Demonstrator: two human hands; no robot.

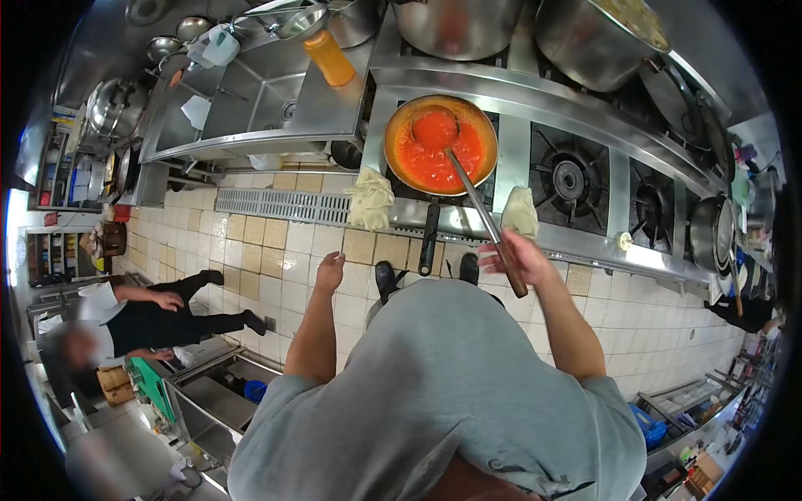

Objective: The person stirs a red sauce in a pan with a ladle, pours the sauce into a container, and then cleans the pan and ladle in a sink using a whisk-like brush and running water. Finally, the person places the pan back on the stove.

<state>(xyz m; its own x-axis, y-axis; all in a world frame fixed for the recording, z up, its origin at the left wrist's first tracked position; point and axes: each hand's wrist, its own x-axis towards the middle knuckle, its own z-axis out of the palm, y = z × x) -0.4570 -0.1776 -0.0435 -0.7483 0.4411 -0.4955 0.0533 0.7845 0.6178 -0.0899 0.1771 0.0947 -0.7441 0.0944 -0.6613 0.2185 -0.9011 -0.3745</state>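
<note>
A frying pan [399, 118] full of red tomato sauce [438, 159] sits on a gas burner, its black handle pointing toward me. A long ladle [473, 195] rests in the sauce, its bowl filled with red. My right hand [516, 255] is shut on the ladle's wooden handle end. My left hand [329, 270] hangs loosely in the air left of the pan handle, fingers curled and holding nothing.
Cloth rags [370, 197] hang on the stove front on either side of the pan. Free burners [570, 179] lie to the right, large steel pots [458, 25] behind. An orange bottle [328, 57] stands beside the sink [259, 92]. Another person [142, 316] bends at a counter on the left.
</note>
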